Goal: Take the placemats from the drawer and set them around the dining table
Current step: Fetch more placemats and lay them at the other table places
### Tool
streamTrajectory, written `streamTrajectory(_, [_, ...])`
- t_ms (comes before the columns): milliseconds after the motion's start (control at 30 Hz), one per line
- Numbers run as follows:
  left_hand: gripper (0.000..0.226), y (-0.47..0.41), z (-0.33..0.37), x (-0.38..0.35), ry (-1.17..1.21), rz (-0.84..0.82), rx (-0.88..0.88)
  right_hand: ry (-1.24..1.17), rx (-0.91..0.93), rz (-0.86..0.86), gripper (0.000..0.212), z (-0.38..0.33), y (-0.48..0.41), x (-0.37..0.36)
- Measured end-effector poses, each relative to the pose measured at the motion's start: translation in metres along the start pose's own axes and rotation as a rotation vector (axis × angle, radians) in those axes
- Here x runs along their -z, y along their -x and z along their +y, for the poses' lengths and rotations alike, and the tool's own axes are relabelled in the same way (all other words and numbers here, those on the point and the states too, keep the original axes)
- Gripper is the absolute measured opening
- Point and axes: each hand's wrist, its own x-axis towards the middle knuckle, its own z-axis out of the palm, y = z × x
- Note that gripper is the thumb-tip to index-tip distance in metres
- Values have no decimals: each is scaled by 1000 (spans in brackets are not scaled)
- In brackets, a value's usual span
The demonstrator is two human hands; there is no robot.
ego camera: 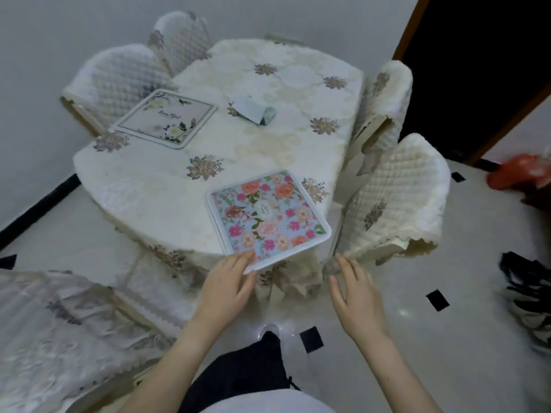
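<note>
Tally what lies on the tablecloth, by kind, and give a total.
Placemats: 2, the pale placemat and the blue floral placemat
Small white and green pack: 1
Total: 3

Blue floral placemat (269,217), cream tablecloth (143,186)

Home dining rm: table (167,186), chairs (396,201).
</note>
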Motion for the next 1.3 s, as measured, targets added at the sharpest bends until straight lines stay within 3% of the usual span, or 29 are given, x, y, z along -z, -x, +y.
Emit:
streamTrajectory(300, [58,-108,-53,10,-13,226,209,-28,156,-93,51,-12,-172,-8])
streamTrajectory(567, [69,-134,-90,-43,59,51,665,177,245,-371,56,-2,-267,-66])
streamTrajectory(667, [66,-135,-91,-55,21,55,691,203,172,-472,59,3,-280,-82])
streamTrajectory(933, [69,-142,-78,-69,16,100,753,187,130,-492,62,0,-286,-88])
streamTrajectory(1033, [63,-143,-74,-67,174,275,787,-6,109,-451,61,6,-285,-83])
streamTrajectory(1133, [53,-144,-74,-56,602,386,866,-305,-29,-443,61,12,-284,-76])
streamTrajectory(1233, [50,-142,-76,-44,899,279,898,-595,-229,-577,61,14,-280,-67])
streamTrajectory(1300, [50,-141,-77,-38,921,210,871,-639,-232,-578,63,16,-278,-63])
